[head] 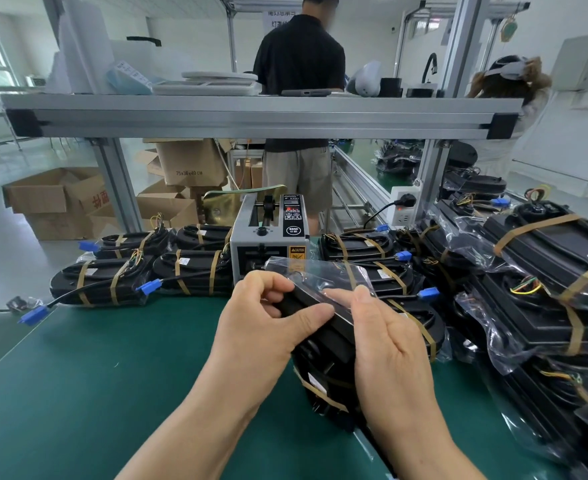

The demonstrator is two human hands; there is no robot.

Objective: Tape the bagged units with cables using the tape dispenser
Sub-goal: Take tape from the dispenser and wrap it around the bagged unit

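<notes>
Seen from the head camera, a worker's two hands meet over a green counter, holding one bagged unit just in front of the tape dispenser. The left hand has its grip closed on the unit's near edge, fingers curled and thumb laid along the black casing. The right hand has an open grip, its straight fingers pressed against the clear bag.

The grey dispenser carries a round "SEMI" badge and a yellow "CAUTION" sticker on its front. To its left lie four taped units in two rows of two, each bound with its cable by two tan bands. Blue connectors stick out from their cables. More banded units crowd the dispenser's right side, and a stack of bagged units rises along the counter's right edge.

Behind the counter, one cardboard box reads "75x36x40 CM". Two people stand beyond the aluminium shelf, both facing away.
</notes>
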